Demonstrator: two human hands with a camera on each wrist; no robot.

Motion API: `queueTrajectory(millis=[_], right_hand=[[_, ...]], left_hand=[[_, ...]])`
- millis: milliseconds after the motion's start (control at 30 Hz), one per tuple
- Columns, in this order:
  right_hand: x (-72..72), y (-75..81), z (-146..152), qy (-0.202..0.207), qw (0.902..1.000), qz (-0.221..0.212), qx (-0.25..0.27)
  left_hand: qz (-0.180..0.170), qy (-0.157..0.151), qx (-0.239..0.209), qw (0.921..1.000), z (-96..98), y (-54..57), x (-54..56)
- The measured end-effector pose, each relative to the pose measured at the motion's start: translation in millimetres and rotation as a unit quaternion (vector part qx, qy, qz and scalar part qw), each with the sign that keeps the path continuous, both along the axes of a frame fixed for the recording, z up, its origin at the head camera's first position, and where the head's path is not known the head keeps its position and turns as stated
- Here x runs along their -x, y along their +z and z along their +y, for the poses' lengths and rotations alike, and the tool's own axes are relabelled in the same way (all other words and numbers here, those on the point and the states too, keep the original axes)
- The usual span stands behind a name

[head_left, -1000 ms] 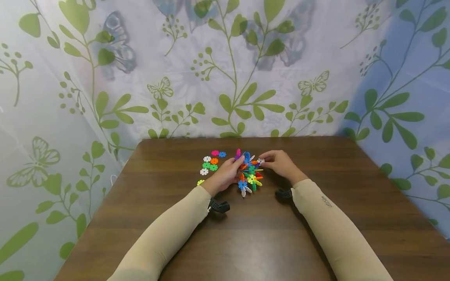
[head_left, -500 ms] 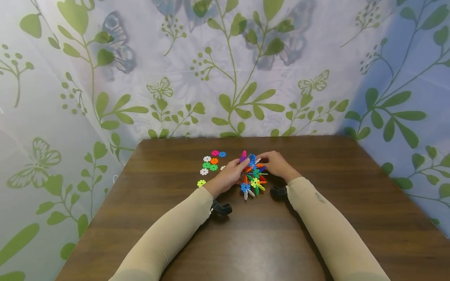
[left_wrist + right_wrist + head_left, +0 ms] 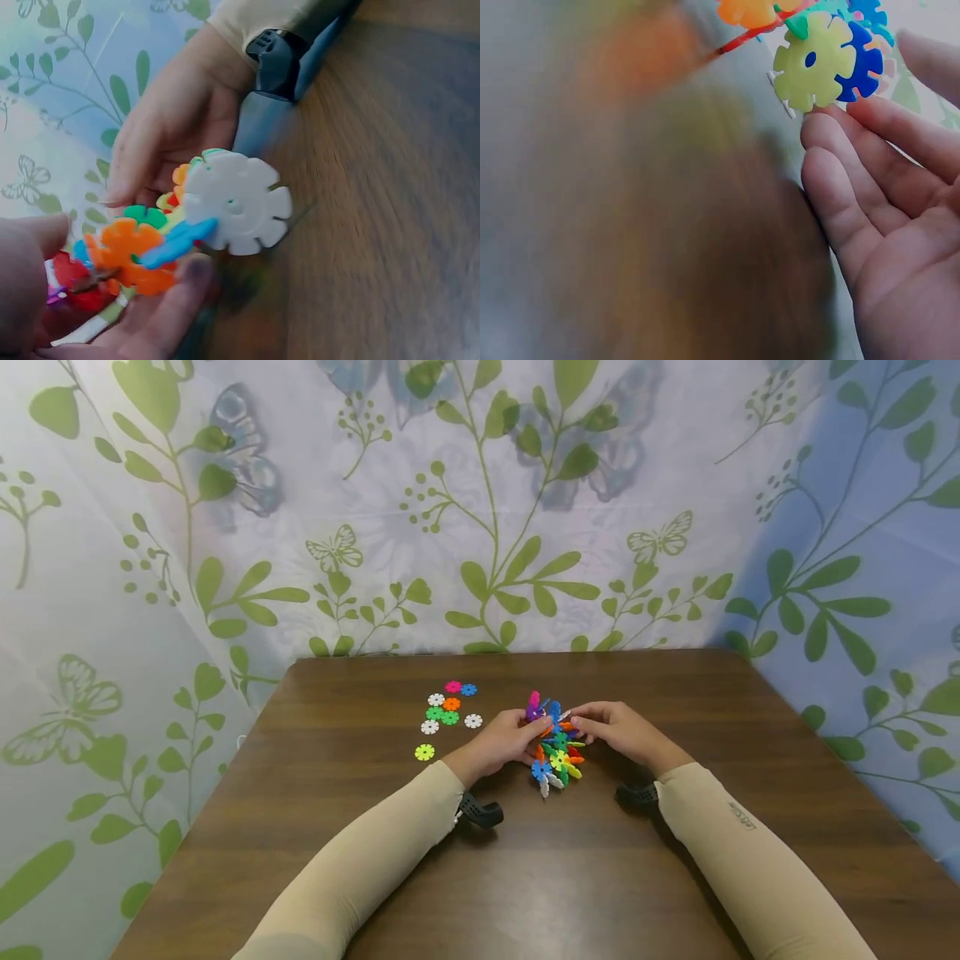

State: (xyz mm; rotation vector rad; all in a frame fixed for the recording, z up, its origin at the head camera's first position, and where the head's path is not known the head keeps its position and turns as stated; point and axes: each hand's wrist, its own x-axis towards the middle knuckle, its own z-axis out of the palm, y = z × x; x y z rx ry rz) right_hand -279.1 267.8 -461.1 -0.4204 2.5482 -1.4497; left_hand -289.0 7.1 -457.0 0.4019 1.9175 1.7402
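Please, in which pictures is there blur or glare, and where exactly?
Head view: soft glare on the brown table, bottom centre; left wrist view: white notched disc fairly clear, area beneath it smeared; right wrist view: yellow-green notched disc sharp, left half heavily blurred.

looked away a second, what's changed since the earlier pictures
The cluster moved right and closer, the left hand still holding it, leaving a white disc uncovered. The right hand went the same way. The other loose discs stayed put.
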Motion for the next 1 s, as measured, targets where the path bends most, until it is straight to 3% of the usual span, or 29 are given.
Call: queueTrajectory(millis=[133, 233, 300, 367, 500, 800, 1000], right_hand=[[-9.3, 0.1, 5, 0.026, 0.9994, -0.016, 0.017], [-11.5, 0.1, 5, 0.032, 0.9988, -0.023, 0.028], [-11.8, -0.2, 5, 0.035, 0.9988, -0.023, 0.024], [-11.6, -1.0, 4, 0.031, 0.9993, -0.02, 0.004], [-11.1, -1.9, 3, 0.032, 0.9992, -0.014, -0.021], [-16.5, 7.4, 0, 0.024, 0.9993, -0.009, -0.028], [-17.5, 8.5, 0, 0.021, 0.9988, -0.011, -0.044]], left_hand=[[-0.014, -0.045, 0.016, 0.9988, -2.1, 6.4, -4.9], [0.023, -0.059, 0.075, 0.9952, -5.7, 10.4, -8.7], [0.067, -0.056, 0.13, 0.9877, -8.5, 12.3, -11.2], [0.108, -0.041, 0.192, 0.9745, -10.8, 14.0, -13.5], [0.128, -0.018, 0.251, 0.9593, -13.3, 17.7, -16.6], [0.133, 0.0, 0.293, 0.9467, -12.8, 21.5, -17.8], [0.139, 0.001, 0.287, 0.9477, -19.2, 21.4, -17.7]])
